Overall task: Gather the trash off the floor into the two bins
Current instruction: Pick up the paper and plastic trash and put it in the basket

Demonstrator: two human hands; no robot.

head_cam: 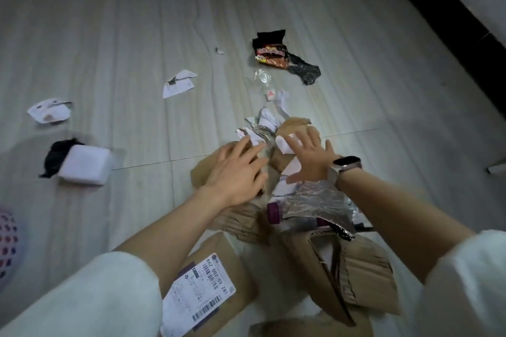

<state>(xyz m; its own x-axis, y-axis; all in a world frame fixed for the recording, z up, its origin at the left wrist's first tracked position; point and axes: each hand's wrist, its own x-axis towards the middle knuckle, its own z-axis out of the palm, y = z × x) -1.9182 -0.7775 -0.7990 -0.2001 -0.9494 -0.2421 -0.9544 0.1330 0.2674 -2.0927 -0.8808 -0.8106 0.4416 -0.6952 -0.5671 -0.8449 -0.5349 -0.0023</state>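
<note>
We are early in the task: our left hand (237, 169) and right hand (306, 157) press flat, fingers spread, on crumpled white papers (264, 123); black-orange snack wrapper (272, 53) waits at twelve o'clock; bins unseen.

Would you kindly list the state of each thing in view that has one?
left hand: open, fingers spread on the pile
right hand: open, pressing paper scraps
snack wrapper: torn open, crumpled, on the floor
labelled cardboard box: flattened
corrugated cardboard: torn, creased
foil bag: crumpled
white foam block: intact, lying flat
</note>
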